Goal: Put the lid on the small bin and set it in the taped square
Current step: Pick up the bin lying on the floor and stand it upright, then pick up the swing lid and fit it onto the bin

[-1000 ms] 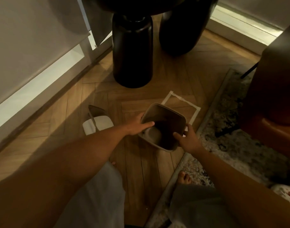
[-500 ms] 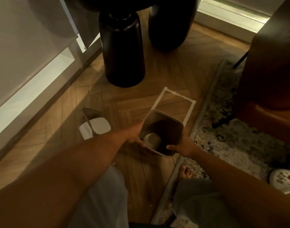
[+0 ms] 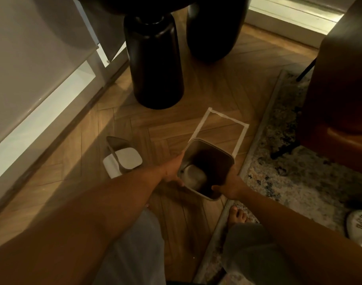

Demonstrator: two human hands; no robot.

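On a herringbone wood floor (image 3: 206, 83) in dim, warm light, a patterned rug (image 3: 299, 177) runs along the right side, its edge just beside the taped square (image 3: 203, 122) of white tape. Two dark rounded furniture legs (image 3: 153, 64) stand beyond the square, a pale cabinet front (image 3: 32, 58) lines the left wall, and a brown armchair (image 3: 344, 79) sits on the rug at right. A white slipper (image 3: 361, 227) lies at the far right edge.

The small bin (image 3: 198, 177), grey and open-topped, is held between both hands at the near corner of the square, its far rim overlapping the tape. The left hand (image 3: 172, 171) grips the left wall, fingers curled under the rim; the right hand (image 3: 230, 185) clasps the near right corner, thumb on the rim. The lid (image 3: 124, 158), white with a swing flap, lies on the floor to the left, apart from the bin.

Compared with a second ago, the bin has tipped more upright so its pale bottom shows, and it sits a little nearer the person, with more of the taped square uncovered. The lid is where it was.
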